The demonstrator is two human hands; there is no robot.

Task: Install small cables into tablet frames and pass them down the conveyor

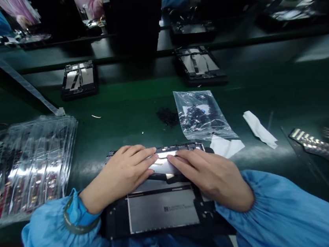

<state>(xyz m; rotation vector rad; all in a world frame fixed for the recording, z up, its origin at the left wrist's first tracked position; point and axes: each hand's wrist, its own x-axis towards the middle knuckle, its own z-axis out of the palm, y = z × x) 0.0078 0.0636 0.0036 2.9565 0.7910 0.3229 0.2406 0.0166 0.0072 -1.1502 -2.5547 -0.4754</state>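
Pressing seems the step in hand: the left hand [122, 174] and right hand [210, 175] lie flat, fingers [144, 157] straight and close together, on a shiny strip at the far end of the open tablet [162, 209] at the near tabletop [128, 115] edge. Next calls for even pressure. A stack of plastic sleeves [26, 163] lies left, a bag of small parts [201, 115] right; nothing blocks.
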